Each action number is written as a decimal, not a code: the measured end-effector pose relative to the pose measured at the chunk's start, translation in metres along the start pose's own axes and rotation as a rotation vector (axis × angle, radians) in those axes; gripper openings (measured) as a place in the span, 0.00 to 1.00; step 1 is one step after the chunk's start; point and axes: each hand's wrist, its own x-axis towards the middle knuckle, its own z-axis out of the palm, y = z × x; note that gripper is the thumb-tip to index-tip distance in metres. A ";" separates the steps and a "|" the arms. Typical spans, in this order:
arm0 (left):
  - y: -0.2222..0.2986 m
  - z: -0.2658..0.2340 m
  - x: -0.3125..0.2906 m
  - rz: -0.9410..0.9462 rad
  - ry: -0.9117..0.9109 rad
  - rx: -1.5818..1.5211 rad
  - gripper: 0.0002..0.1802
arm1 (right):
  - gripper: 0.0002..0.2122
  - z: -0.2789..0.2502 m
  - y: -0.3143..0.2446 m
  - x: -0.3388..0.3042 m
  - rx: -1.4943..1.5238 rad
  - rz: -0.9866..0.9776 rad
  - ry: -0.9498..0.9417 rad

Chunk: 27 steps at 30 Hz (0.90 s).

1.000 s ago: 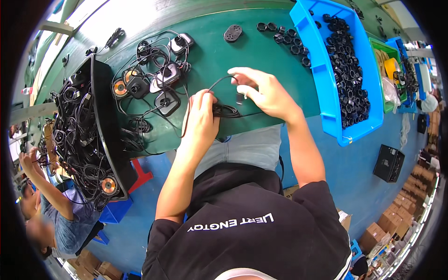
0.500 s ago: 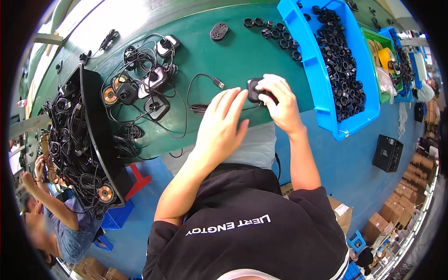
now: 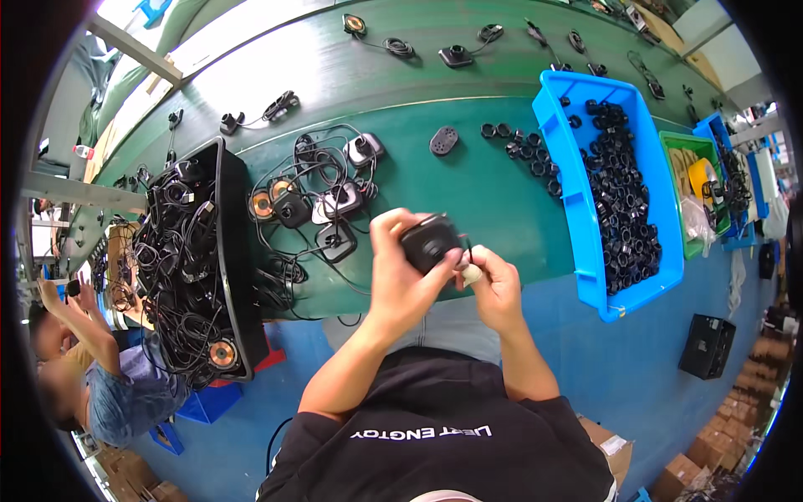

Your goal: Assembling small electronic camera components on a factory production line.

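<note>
Small black speaker housing between both hands

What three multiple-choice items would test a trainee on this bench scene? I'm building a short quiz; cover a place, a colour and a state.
1. Where is the tray of tangled black cables?
A. At the person's left
B. At the person's right
C. On the floor

2. What colour is the bin holding the small black rings?
A. Red
B. Blue
C. White

3. How is the small black housing held?
A. Lying untouched on the bench
B. By the right hand alone
C. Between both hands, above the bench edge

Answers: 1 A, it sits at the bench's left end. 2 B, its walls are bright blue. 3 C, the left hand and right hand both grip it.
</note>
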 end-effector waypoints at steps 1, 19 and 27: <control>0.008 -0.014 -0.003 0.004 0.001 0.000 0.26 | 0.11 -0.001 -0.004 0.002 -0.105 -0.115 -0.051; 0.012 -0.081 -0.070 -0.534 -0.235 -0.160 0.20 | 0.06 0.037 -0.026 -0.045 -0.498 -0.344 -0.277; 0.009 -0.064 -0.084 -0.710 -0.155 -0.113 0.19 | 0.04 0.025 -0.019 -0.069 -0.522 -0.455 -0.178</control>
